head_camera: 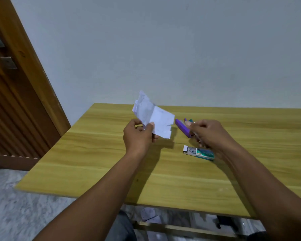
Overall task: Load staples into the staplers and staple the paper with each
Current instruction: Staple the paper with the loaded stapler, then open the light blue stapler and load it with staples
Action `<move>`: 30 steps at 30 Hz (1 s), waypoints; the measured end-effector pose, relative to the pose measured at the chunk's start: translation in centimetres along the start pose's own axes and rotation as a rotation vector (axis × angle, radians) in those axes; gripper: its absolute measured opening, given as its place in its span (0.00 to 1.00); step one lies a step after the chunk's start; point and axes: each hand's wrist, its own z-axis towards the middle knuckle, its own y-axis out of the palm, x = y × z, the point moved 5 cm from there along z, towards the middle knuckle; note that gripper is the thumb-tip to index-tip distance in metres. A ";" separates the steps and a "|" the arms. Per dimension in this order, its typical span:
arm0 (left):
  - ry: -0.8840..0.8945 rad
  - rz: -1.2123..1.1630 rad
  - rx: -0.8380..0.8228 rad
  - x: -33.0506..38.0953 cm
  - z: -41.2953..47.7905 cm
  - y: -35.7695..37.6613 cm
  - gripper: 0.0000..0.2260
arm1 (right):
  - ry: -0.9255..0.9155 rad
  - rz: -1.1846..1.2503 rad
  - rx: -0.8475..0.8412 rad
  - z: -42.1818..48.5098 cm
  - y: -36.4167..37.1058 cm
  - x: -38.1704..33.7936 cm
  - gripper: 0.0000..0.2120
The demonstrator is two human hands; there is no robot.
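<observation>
My left hand [139, 135] pinches a crumpled, folded white paper [153, 115] and holds it up above the wooden table [97, 153]. To its right, my right hand [207, 133] grips a purple stapler [182, 127], its nose pointing toward the paper's right edge, a small gap between them. Behind the purple stapler a bit of a second stapler [189, 121], pinkish and teal, shows on the table, mostly hidden by my right hand. A small green staple box [199, 152] lies in front of my right hand with its tray slid partly out to the left.
The table stands against a pale wall [163, 49]. A brown wooden door [16, 101] is at the left. Grey speckled floor [16, 206] lies beyond the table's left and near edges.
</observation>
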 end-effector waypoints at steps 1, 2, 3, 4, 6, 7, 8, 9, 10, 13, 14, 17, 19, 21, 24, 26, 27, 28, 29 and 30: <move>-0.033 0.058 0.061 -0.5 0.6 -0.5 0.06 | 0.000 -0.113 0.106 1.2 -1.5 0.3 0.14; -0.066 0.107 0.122 -1.2 1.3 -1.1 0.06 | -0.004 -0.242 0.189 2.3 -2.7 0.7 0.14; -0.100 0.144 0.174 -1.9 1.8 -1.7 0.05 | -0.004 -0.380 0.242 3.3 -3.6 1.2 0.14; -0.128 0.180 0.214 -2.6 2.4 -2.1 0.06 | -0.001 -0.507 0.272 4.2 -4.4 1.6 0.14; -0.169 0.247 0.238 -3.6 3.6 -2.4 0.10 | 0.026 -0.733 0.289 6.0 -5.1 2.5 0.14; -0.176 0.297 0.237 -3.6 4.0 -2.3 0.16 | 0.038 -0.831 0.285 6.7 -5.3 2.9 0.15; -0.180 0.355 0.232 -3.5 4.4 -2.1 0.23 | 0.047 -0.910 0.288 7.3 -5.3 3.2 0.15; -0.187 0.402 0.234 -3.3 4.5 -1.9 0.30 | 0.054 -0.982 0.301 7.6 -5.3 3.3 0.16; -0.198 0.435 0.246 -3.0 4.6 -1.8 0.35 | 0.058 -1.045 0.325 7.7 -5.1 3.1 0.17; -0.188 0.482 0.331 -2.2 4.6 -1.9 0.41 | -0.067 -1.098 0.404 7.1 -3.8 1.6 0.21; -0.160 0.488 0.365 -2.2 4.7 -2.1 0.42 | -0.164 -1.048 0.383 6.7 -2.8 0.8 0.21; -0.022 0.546 0.414 -2.0 4.1 -2.4 0.40 | -0.409 -0.945 0.146 5.6 2.0 -0.6 0.20; 0.064 0.593 0.378 -1.7 3.5 -2.2 0.33 | -0.450 -0.961 0.041 5.2 5.5 -0.8 0.19; 0.131 0.653 0.279 -1.7 3.1 -1.6 0.25 | -0.448 -1.055 0.029 5.5 7.9 -0.5 0.19; 0.229 0.906 0.024 -2.2 2.8 -1.0 0.19 | -0.414 -1.154 0.066 6.2 9.5 0.1 0.16; 0.249 1.099 -0.114 -2.6 2.5 -0.8 0.16 | -0.413 -1.127 0.083 6.5 9.9 0.1 0.12; 0.246 1.164 -0.146 -2.6 2.6 -0.9 0.16 | -0.413 -1.098 0.087 6.6 9.9 -0.1 0.11; 0.245 1.207 -0.156 -2.5 2.5 -0.9 0.15 | -0.395 -1.048 0.090 6.6 9.7 -0.1 0.10; 0.252 1.228 -0.145 -2.3 2.5 -0.9 0.16 | -0.374 -0.981 0.102 6.5 9.3 -0.2 0.10; 0.278 1.232 -0.119 -1.9 2.4 -0.9 0.18 | -0.359 -0.899 0.126 6.2 8.8 -0.4 0.10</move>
